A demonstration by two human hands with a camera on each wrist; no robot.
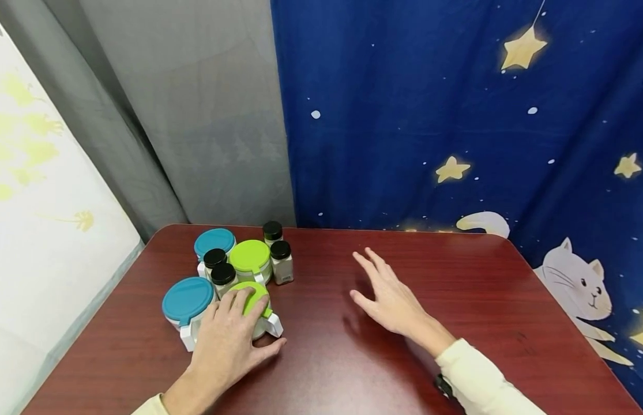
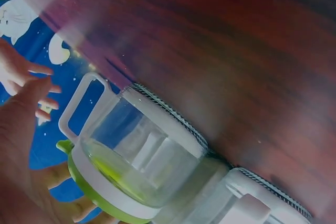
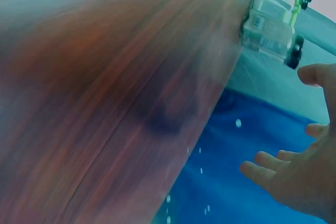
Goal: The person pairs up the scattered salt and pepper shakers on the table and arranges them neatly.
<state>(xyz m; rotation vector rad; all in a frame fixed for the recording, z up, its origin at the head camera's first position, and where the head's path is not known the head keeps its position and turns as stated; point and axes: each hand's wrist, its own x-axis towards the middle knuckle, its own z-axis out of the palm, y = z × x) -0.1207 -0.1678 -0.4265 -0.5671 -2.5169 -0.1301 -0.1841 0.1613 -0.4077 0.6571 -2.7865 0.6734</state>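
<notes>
My left hand (image 1: 226, 340) is over the near jar (image 2: 144, 150), a clear one with a green lid and white handle. Its fingers reach across the lid, while the thumb stands out to the right, apart from the handle. Whether the fingertips touch the lid is hard to tell. To its left stands a jar with a blue lid (image 1: 188, 300). Behind are another green-lidded jar (image 1: 250, 256), another blue-lidded jar (image 1: 214, 241) and several small black-capped bottles (image 1: 282, 270). My right hand (image 1: 396, 302) hovers above the table with spread fingers, holding nothing.
All the jars and bottles cluster on the left part of the reddish-brown table (image 1: 331, 357). A grey curtain (image 1: 207, 115) and a blue star-patterned curtain (image 1: 383, 127) hang behind the far edge. At the left is a white patterned cloth (image 1: 46, 242).
</notes>
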